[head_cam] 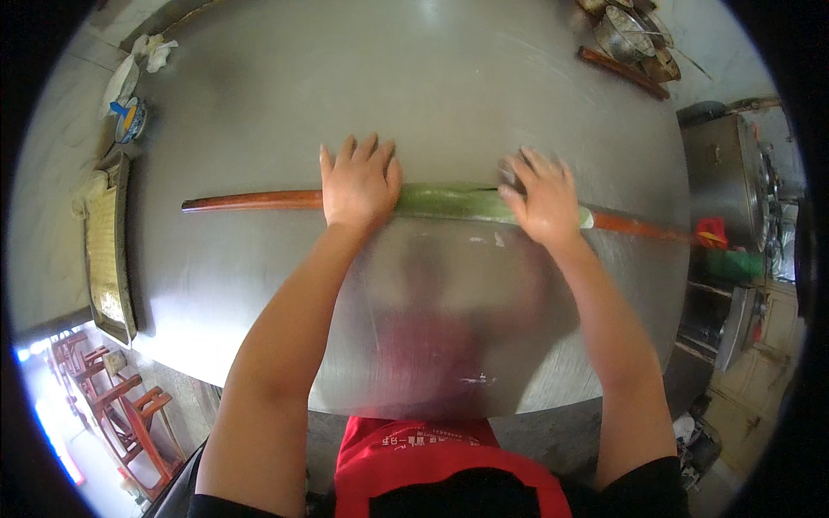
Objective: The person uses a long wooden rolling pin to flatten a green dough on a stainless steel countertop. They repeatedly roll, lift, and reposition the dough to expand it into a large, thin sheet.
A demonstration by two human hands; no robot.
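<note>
A long wooden rolling pin (pixel 252 201) lies across the metal worktop (pixel 427 116) in front of me. Green dough (pixel 447 202) is wrapped around its middle, with a pale edge at the right end. My left hand (pixel 360 184) lies over the left end of the wrap, palm down, fingers spread and pointing away from me. My right hand (pixel 545 194) rests on the wrap near its right end, also palm down; its fingers are apart and slightly blurred. Neither hand has its fingers closed around the pin. What lies under the palms is hidden.
At the left edge sit a metal tray (pixel 123 259) and a blue-and-white bowl (pixel 135 123). Metal bowls (pixel 625 35) and a shorter wooden rod (pixel 622 72) are at the far right. A large metal container (pixel 722 181) stands beyond the right edge, near a red object (pixel 712 233).
</note>
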